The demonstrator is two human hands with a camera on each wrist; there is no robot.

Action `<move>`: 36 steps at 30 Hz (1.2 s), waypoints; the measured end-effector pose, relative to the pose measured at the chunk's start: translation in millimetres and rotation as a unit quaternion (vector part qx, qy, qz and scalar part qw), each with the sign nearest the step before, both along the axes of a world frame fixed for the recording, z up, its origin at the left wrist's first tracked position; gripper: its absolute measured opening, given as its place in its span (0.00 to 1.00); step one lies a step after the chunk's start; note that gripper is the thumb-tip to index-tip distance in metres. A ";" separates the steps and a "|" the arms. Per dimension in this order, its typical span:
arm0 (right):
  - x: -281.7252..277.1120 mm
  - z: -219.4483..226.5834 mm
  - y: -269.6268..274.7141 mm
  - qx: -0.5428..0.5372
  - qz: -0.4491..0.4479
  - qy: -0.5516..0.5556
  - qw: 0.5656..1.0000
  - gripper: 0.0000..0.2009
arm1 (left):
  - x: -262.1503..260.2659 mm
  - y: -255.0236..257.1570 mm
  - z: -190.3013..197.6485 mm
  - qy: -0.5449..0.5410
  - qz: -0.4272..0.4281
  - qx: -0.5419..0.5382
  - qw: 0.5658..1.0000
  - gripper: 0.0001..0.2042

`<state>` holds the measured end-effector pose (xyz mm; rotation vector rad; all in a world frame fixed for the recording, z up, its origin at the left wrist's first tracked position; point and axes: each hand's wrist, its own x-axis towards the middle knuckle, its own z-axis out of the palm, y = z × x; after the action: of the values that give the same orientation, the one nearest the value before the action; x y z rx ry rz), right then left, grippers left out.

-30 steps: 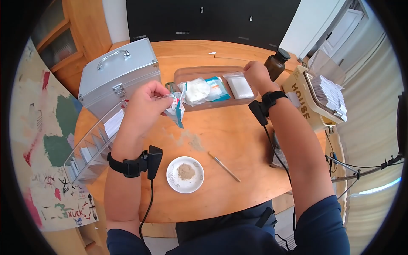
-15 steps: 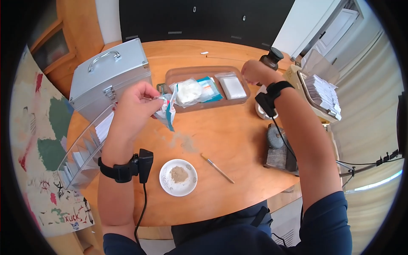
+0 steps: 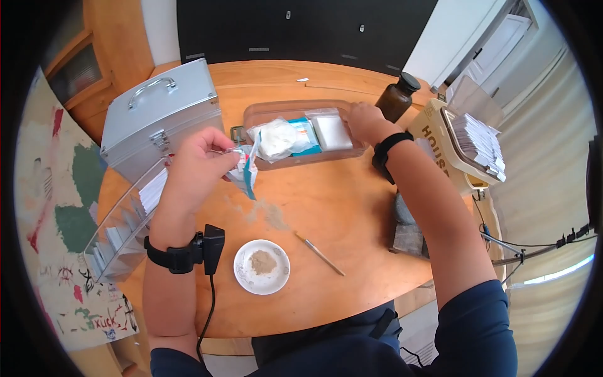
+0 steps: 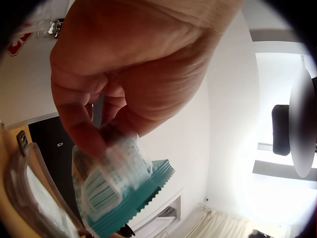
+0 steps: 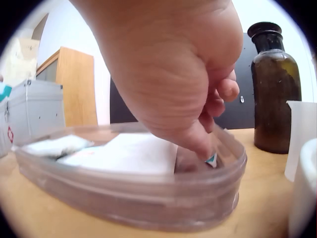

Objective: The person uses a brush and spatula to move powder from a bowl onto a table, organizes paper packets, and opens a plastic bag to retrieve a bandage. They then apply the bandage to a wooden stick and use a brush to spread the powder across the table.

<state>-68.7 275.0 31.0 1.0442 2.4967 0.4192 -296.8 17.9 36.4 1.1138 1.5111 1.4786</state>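
My left hand pinches a small teal-and-white plastic packet between thumb and fingers, above the table left of the tray. The packet has a jagged teal edge that hangs downward. My right hand is at the right end of a translucent brownish tray, fingers curled and pointing down. At its thumb tip, in the right wrist view, a tiny teal-and-white scrap shows inside the tray wall. The tray holds a bag of white cotton, a teal packet and a clear-wrapped white pad.
A brown bottle and a cream box of papers stand right of the tray; a silver case stands left. Nearer lie a white dish with beige powder, spilled powder, a brush and a dark stone block.
My right hand has moved left and down, from beside the bottle to the tray's right end. The left hand keeps its pinch on the packet, nearly still.
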 end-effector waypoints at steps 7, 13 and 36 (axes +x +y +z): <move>-2.4 -36.3 19.4 0.028 -0.008 0.048 0.998 0.23 | -3.1 -0.4 0.2 0.011 -0.007 -0.002 1.000 0.04; -6.2 -9.6 15.3 0.010 0.007 -0.031 0.999 0.13 | -1.1 1.7 -2.3 0.022 0.003 -0.001 1.000 0.04; -87.5 44.1 -150.7 -0.362 0.041 0.528 0.767 0.03 | 9.0 2.1 1.3 0.024 0.069 0.036 0.997 0.05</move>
<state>-156.1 124.4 75.1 0.9195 3.0862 -1.4241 -287.8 20.0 37.7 1.1128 1.6067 1.6213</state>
